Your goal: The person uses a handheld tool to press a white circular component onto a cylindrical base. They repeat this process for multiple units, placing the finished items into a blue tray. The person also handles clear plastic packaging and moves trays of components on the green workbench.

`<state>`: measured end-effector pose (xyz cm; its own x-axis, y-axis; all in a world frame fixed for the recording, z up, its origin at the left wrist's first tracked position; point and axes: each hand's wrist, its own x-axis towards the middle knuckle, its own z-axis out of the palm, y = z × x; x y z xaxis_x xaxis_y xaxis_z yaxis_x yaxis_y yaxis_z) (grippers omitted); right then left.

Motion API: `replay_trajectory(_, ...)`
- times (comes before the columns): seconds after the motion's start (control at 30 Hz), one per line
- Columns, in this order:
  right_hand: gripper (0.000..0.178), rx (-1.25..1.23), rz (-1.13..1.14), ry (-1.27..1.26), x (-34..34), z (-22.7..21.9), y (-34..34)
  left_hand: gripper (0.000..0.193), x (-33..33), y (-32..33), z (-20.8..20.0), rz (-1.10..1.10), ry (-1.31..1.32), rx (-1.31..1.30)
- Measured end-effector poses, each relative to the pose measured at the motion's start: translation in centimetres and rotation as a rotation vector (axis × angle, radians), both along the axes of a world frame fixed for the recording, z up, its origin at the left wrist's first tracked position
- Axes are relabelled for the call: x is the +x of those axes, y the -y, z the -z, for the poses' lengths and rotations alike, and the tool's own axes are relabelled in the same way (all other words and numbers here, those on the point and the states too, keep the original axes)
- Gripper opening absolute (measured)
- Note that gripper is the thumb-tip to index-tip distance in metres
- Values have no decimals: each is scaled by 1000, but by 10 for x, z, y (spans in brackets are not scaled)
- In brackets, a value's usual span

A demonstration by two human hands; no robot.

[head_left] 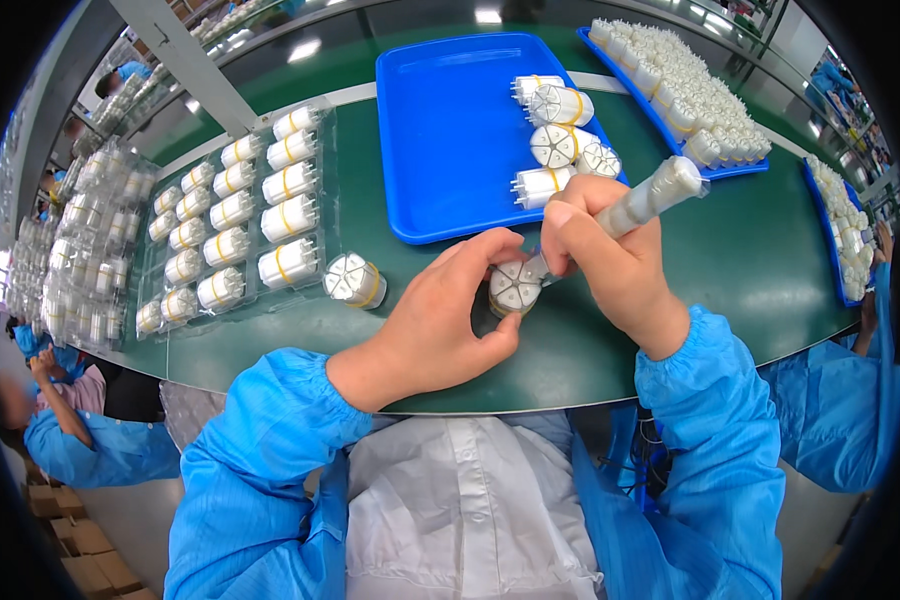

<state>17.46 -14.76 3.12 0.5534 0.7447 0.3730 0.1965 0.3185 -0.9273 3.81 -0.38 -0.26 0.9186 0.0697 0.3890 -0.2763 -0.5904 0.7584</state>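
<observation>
My left hand (430, 320) curls its thumb and fingers around a short round bundle (515, 288) whose white end face is split into wedge-shaped segments. My right hand (615, 260) grips a thick whitish pen-like tool (660, 195) with a plastic-wrapped upper end. Its narrow tip points down at the right edge of the bundle's face; whether it touches cannot be made out. On the green table, left of my left hand, one similar white bundle (354, 281) with a yellow band lies tilted, its segmented face toward me.
A blue tray (440, 130) beyond my hands holds several banded bundles (560, 105) along its right side. Left, a clear plastic tray (250, 215) carries rows of them. Fuller blue trays (680, 90) stand right. Co-workers in blue sit at left (100, 440) and right (835, 400).
</observation>
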Motion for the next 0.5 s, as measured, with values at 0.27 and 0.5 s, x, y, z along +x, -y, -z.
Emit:
replay_trajectory(0.27, 28, -58, 32, 2, -1, -1, -3, 56, -4, -2, -10, -79, 110, 228)
replay_trajectory(0.5, 32, -91, 115, 37, -1, 2, -5, 56, -80, -2, -40, -185, -64, 265)
